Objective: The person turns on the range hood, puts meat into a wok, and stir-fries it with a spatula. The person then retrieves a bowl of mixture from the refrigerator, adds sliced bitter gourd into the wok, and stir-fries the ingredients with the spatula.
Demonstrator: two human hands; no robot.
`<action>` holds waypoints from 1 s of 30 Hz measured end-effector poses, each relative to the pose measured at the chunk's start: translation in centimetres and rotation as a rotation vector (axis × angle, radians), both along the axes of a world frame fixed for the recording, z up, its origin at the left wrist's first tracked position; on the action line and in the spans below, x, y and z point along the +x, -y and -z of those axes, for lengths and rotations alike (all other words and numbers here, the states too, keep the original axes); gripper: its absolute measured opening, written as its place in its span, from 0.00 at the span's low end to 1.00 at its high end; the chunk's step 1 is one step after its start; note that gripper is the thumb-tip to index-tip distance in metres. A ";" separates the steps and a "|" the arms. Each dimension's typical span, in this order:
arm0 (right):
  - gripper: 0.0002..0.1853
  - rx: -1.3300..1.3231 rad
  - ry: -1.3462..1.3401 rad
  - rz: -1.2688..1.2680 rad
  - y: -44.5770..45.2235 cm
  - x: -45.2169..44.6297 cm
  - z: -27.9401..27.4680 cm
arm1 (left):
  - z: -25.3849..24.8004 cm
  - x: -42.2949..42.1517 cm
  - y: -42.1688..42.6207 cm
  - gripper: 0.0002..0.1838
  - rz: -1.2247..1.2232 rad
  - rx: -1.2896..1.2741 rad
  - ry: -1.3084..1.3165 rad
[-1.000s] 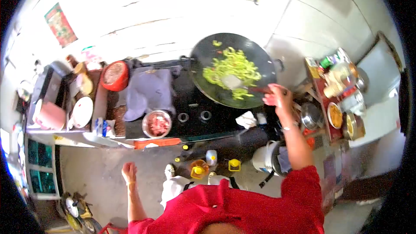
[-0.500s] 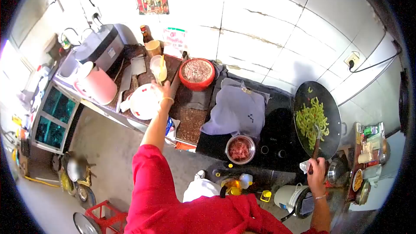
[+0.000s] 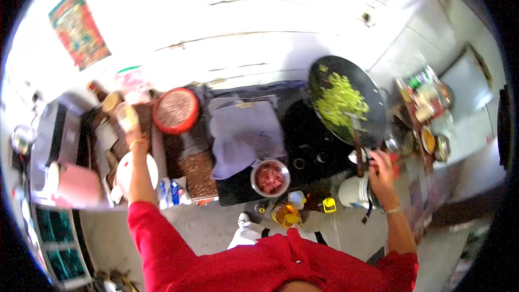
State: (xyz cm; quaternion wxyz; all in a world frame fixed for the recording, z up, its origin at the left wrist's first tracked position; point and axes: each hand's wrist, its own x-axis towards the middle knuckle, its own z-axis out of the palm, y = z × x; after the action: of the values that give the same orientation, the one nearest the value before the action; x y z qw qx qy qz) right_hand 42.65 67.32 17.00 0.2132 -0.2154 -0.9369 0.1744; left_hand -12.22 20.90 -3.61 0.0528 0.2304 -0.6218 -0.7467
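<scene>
On the left counter, my left hand (image 3: 133, 137) is closed at the near side of a translucent plastic cup (image 3: 126, 115); blur softens the fingers. A white bowl (image 3: 149, 173) lies under my left forearm. To the right, a black wok (image 3: 373, 89) holds sliced green vegetables (image 3: 341, 100). A spatula (image 3: 357, 146) rests in it, its brown handle pointing toward me. Just right of that handle, my right hand (image 3: 383, 173) has its fingers apart, near the wok's front rim and a white cloth (image 3: 355, 157).
A red bowl (image 3: 189, 121) stands behind the covered part of the stove (image 3: 243, 181). A metal bowl of raw meat (image 3: 270, 178) sits at the stove's front edge. Oil bottles (image 3: 286, 215) and a white bucket (image 3: 352, 192) are below. A pink jug (image 3: 75, 184) stands far left.
The view has swung right and tilted. My right hand has let go of the spatula handle and sits to its right. My left hand remains by the plastic cup.
</scene>
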 end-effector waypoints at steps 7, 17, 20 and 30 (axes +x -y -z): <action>0.17 -0.237 -0.198 -0.180 3.9 -4.1 -0.4 | -10.5 7.0 -3.9 0.17 0.428 -0.037 -0.053; 0.13 -0.498 -0.402 -0.510 6.1 -13.4 0.8 | -21.0 27.3 -13.5 0.18 1.083 -0.035 -0.115; 0.14 -0.668 -0.322 -0.524 6.2 -13.9 0.1 | -20.3 30.6 -15.5 0.20 1.260 0.083 -0.056; 0.04 -0.590 -0.449 -0.532 3.7 -6.9 -2.0 | -19.8 36.9 -18.7 0.19 1.360 0.104 0.013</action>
State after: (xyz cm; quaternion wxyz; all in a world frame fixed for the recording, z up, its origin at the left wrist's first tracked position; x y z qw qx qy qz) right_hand 35.72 63.66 19.04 0.2883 0.0244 -0.8005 0.5248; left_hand 24.71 39.63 16.22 -0.4431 -0.2048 -0.5921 -0.6412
